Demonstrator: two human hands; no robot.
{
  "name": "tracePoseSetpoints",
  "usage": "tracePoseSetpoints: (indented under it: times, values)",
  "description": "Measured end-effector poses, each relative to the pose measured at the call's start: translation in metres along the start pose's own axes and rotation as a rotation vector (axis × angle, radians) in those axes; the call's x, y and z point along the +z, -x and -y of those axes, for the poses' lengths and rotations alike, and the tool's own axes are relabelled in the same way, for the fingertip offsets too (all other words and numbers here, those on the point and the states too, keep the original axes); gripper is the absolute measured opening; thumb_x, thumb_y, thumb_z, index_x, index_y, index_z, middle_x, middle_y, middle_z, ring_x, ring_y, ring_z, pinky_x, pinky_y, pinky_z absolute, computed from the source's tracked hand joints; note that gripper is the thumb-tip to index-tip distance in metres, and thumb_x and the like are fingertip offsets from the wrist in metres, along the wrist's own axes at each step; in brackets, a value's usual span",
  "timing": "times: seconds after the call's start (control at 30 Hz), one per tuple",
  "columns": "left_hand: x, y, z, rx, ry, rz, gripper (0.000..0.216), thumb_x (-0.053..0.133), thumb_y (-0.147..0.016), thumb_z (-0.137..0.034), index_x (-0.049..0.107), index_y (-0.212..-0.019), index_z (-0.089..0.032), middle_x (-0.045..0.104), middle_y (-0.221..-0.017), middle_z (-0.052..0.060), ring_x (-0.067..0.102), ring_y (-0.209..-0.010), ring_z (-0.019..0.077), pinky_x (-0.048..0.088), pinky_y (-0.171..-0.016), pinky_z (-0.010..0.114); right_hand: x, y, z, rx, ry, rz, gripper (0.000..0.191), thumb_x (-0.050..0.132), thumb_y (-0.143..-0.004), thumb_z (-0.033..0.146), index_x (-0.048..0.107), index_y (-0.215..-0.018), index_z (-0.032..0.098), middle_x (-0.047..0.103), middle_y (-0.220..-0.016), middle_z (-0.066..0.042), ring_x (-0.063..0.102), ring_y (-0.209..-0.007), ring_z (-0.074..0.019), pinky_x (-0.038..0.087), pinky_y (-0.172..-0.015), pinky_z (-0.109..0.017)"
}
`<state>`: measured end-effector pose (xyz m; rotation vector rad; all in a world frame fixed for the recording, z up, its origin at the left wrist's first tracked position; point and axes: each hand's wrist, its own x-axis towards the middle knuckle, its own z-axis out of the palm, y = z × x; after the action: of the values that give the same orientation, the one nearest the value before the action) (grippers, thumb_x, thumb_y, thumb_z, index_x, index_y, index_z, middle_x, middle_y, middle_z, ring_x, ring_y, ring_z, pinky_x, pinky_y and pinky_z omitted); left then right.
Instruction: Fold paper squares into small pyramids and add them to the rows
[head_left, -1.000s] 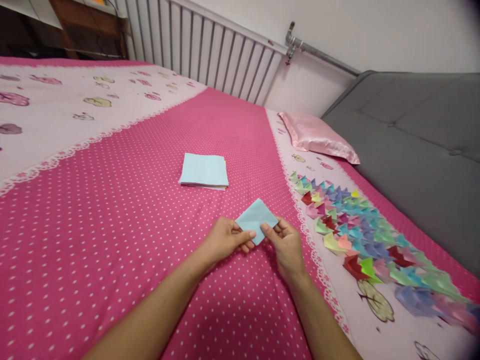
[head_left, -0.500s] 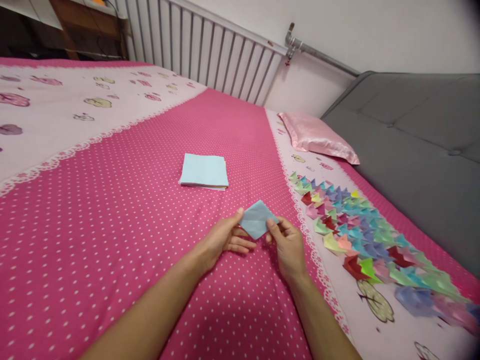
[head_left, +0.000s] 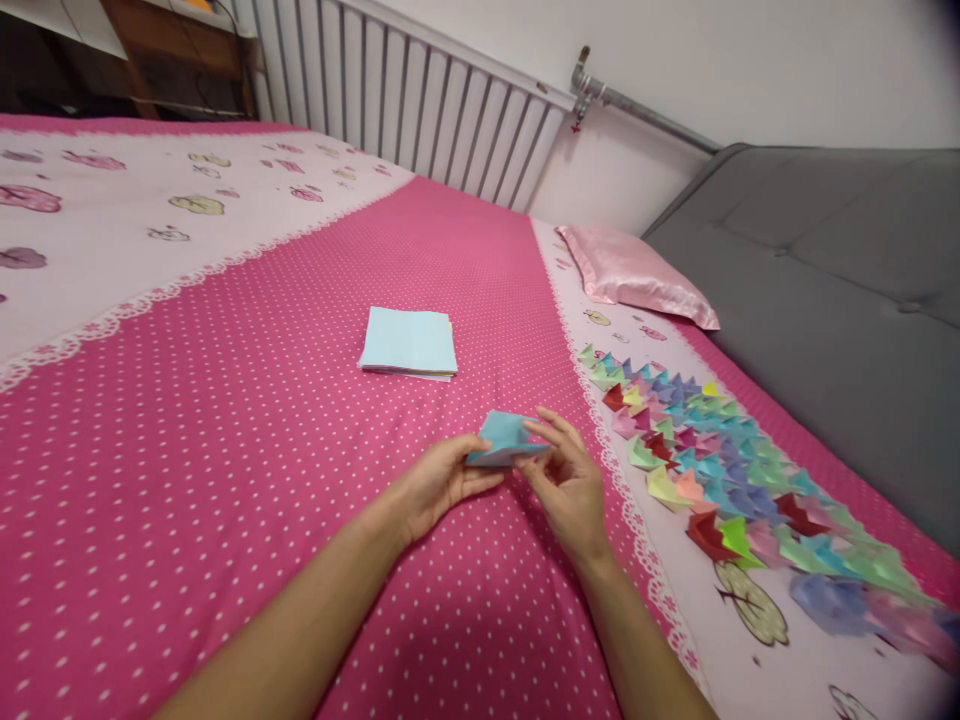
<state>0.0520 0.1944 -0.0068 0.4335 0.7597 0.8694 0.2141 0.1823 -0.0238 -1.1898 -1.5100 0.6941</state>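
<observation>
A small light-blue sheet of folded origami paper (head_left: 504, 436) is held just above the bed, its front layer partly opened out. My left hand (head_left: 442, 484) pinches its left corner between thumb and fingers. At the right corner, my right hand (head_left: 571, 488) has its thumb against the lower edge, with some fingers raised behind the paper. Beyond my hands lies a stack of square paper (head_left: 409, 340), pale blue on top with other colours showing at its edges.
Rows of folded paper boats (head_left: 720, 460) in many colours cover the right side of the pink dotted bedspread (head_left: 247, 420). A pink satin pillow (head_left: 637, 275) rests by the grey headboard (head_left: 825, 260). A white radiator (head_left: 420, 100) stands at the far wall.
The folded paper has gone from a flat diamond to a partly opened shape, turned and lowered slightly. My right hand's fingers have lifted and spread behind it; my left hand still holds its corner.
</observation>
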Motion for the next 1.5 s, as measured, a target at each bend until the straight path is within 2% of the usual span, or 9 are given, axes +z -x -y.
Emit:
tracePoseSetpoints:
  times: [0.13,0.23,0.4,0.57,0.77,0.97,1.2,1.33,1.5]
  values:
    - [0.0029,-0.0023,-0.0002,0.103,0.006,-0.111,0.019,0.047,-0.081,-0.004,0.066,-0.087,-0.003,0.069,-0.092,0.013,0.066,-0.078,0.0148,0.054,-0.08,0.023,-0.0014,0.0006,-0.0005,-0.078,0.059,-0.006,0.015,0.062,-0.076,0.018,0.071,-0.087,0.024,0.047,-0.131,-0.009,0.06,-0.089,-0.0179,0.05,-0.072,-0.033]
    - [0.0038,-0.0026,-0.0013,0.173,0.033,-0.123,0.019,0.048,-0.087,-0.01,0.064,-0.092,-0.002,0.069,-0.093,0.015,0.067,-0.082,0.0174,0.055,-0.079,0.025,-0.001,0.0013,-0.0026,-0.103,0.065,0.009,0.017,0.059,-0.076,0.012,0.071,-0.081,0.024,0.048,-0.129,-0.009,0.055,-0.106,-0.0231,0.048,-0.08,-0.038]
    - [0.0031,-0.0016,-0.0046,0.233,0.159,-0.086,0.024,0.043,-0.092,-0.018,0.061,-0.102,-0.006,0.068,-0.101,0.014,0.067,-0.087,0.0173,0.056,-0.081,0.027,-0.0005,0.0008,-0.0042,-0.116,0.066,0.006,0.023,0.054,-0.074,0.007,0.069,-0.08,0.023,0.054,-0.121,-0.009,0.046,-0.12,-0.0256,0.046,-0.084,-0.039]
    - [-0.0009,-0.0018,-0.0056,0.195,0.164,-0.023,0.03,0.042,-0.093,-0.029,0.061,-0.106,-0.011,0.068,-0.105,0.013,0.067,-0.085,0.0174,0.057,-0.076,0.029,-0.002,-0.0001,-0.0029,-0.101,0.075,-0.007,0.025,0.053,-0.073,0.004,0.068,-0.081,0.022,0.049,-0.129,-0.008,0.048,-0.119,-0.0245,0.045,-0.086,-0.039]
    - [0.001,0.0006,-0.0026,0.237,0.061,-0.046,0.02,0.056,-0.084,-0.011,0.063,-0.102,-0.01,0.069,-0.103,0.011,0.067,-0.081,0.016,0.057,-0.074,0.027,-0.0022,0.0009,-0.0042,-0.099,0.05,0.022,0.023,0.053,-0.075,0.005,0.068,-0.081,0.022,0.052,-0.124,-0.008,0.051,-0.115,-0.0243,0.048,-0.083,-0.038]
    - [0.0019,-0.0001,-0.0015,0.25,0.082,-0.07,0.018,0.052,-0.086,-0.012,0.064,-0.099,-0.009,0.069,-0.1,0.012,0.067,-0.08,0.016,0.057,-0.073,0.027,-0.0004,0.0014,-0.0055,-0.101,0.035,0.096,0.027,0.055,-0.075,0.006,0.07,-0.088,0.025,0.05,-0.126,-0.007,0.052,-0.114,-0.0244,0.051,-0.076,-0.035]
    - [0.0026,0.002,-0.0017,0.199,0.102,-0.041,0.021,0.048,-0.089,-0.015,0.063,-0.102,-0.006,0.069,-0.102,0.014,0.067,-0.083,0.0173,0.057,-0.075,0.026,0.0012,0.0022,-0.0031,-0.126,0.054,0.147,0.022,0.063,-0.076,0.015,0.072,-0.091,0.029,0.05,-0.125,-0.006,0.05,-0.117,-0.0234,0.045,-0.093,-0.04]
    - [0.0021,0.0032,-0.003,0.171,0.109,-0.027,0.024,0.047,-0.09,-0.017,0.062,-0.104,-0.005,0.068,-0.104,0.016,0.067,-0.085,0.0177,0.057,-0.075,0.026,0.0011,0.0016,-0.0047,-0.086,0.038,0.127,0.02,0.066,-0.075,0.018,0.072,-0.091,0.029,0.051,-0.125,-0.006,0.051,-0.116,-0.0236,0.047,-0.09,-0.038]
    - [-0.0002,0.0017,-0.0025,0.162,0.117,0.009,0.024,0.047,-0.091,-0.018,0.062,-0.105,-0.007,0.067,-0.11,0.015,0.067,-0.088,0.0182,0.057,-0.077,0.027,0.0006,0.0008,-0.0047,-0.072,0.022,0.089,0.025,0.062,-0.074,0.013,0.073,-0.089,0.029,0.055,-0.12,-0.005,0.053,-0.113,-0.0218,0.046,-0.091,-0.036]
